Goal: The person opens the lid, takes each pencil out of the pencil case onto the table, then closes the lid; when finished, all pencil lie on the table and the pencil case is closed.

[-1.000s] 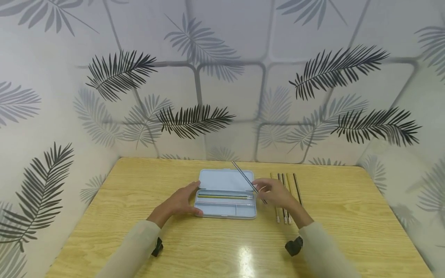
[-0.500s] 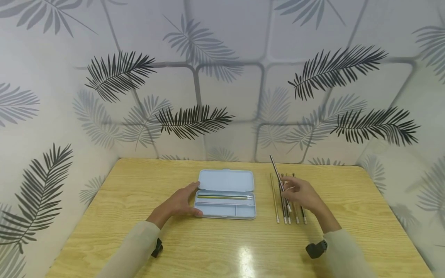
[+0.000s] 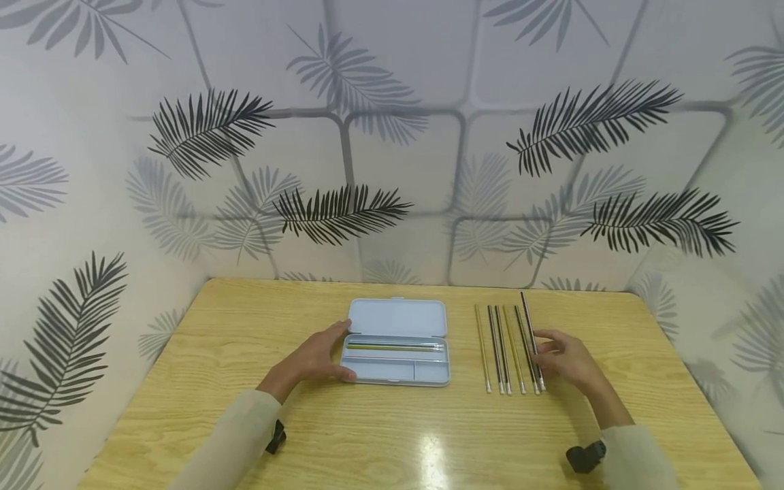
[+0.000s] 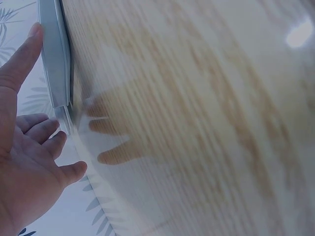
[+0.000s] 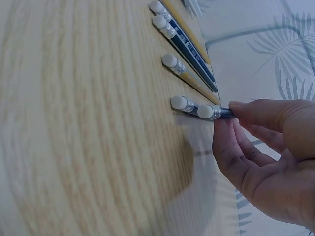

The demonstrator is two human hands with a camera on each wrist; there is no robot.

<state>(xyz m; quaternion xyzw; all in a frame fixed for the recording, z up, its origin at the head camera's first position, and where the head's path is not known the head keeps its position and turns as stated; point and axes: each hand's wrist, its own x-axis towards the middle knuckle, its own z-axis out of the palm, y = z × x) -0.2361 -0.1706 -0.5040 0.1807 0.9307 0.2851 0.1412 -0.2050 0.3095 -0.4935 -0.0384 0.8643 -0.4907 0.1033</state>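
Observation:
My right hand point(image 3: 566, 357) pinches a dark pencil point(image 3: 527, 316) with a white eraser end, at the right end of a row of pencils. In the right wrist view, the held pencil's eraser point(image 5: 205, 112) is just beside that of another dark pencil point(image 5: 180, 103). The left hand point(image 3: 309, 357) rests at the left side of an open light-blue pencil case point(image 3: 398, 318), its thumb at the front corner. From the left wrist view, the thumb point(image 4: 22, 59) lies straight against the case point(image 4: 55, 54) and the other fingers are loosely bent. Several pencils point(image 3: 392, 347) lie in the case's back compartment.
Left of the held pencil, several dark and gold pencils point(image 3: 482, 347) lie side by side, erasers toward me. The wooden table point(image 3: 367, 435) meets a leaf-patterned wall point(image 3: 404, 170) at its back edge.
My right hand has carried the dark pencil from beside the case rightward over the row and lowered it at the row's right end. The left hand has stayed at the case.

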